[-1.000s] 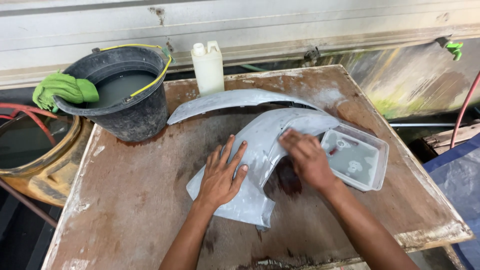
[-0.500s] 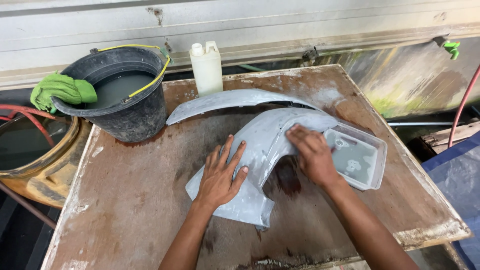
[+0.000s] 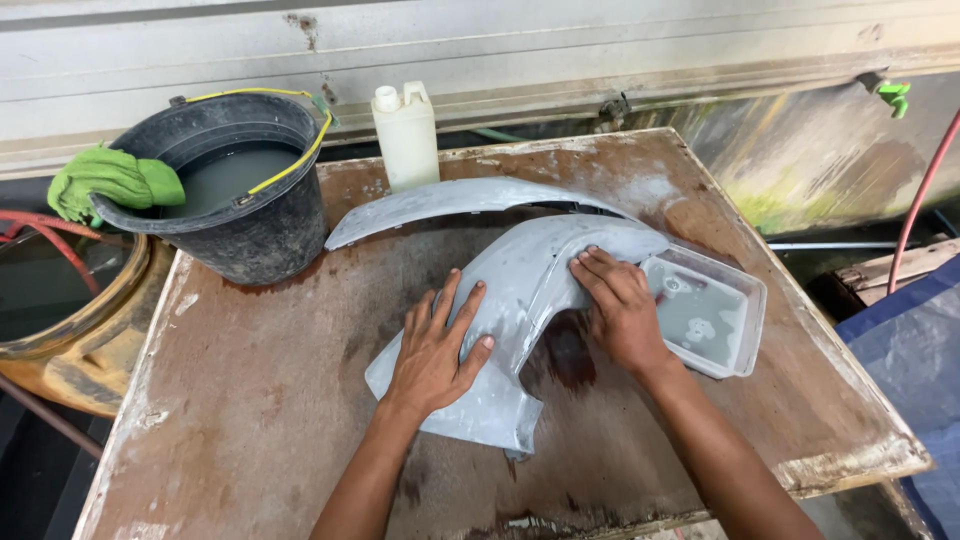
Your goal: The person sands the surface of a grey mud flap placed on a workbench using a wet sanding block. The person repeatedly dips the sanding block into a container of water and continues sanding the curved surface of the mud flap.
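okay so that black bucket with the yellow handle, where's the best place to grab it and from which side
Probably by the yellow wire handle, from above. The black bucket stands upright holding murky water, so a straight upward lift should keep it level. The handle lies down along the rim, so it needs raising first. Come in from the right side: a green cloth is draped over the left rim.

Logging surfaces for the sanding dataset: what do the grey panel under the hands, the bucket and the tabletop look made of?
Grey panel: likely moulded plastic, matt, primer-like coat; thin curved shell.
Bucket: black plastic or rubber, scuffed, dull, with a wire handle.
Tabletop: plywood-like board, worn brown face, whitish smears, chipped edges.
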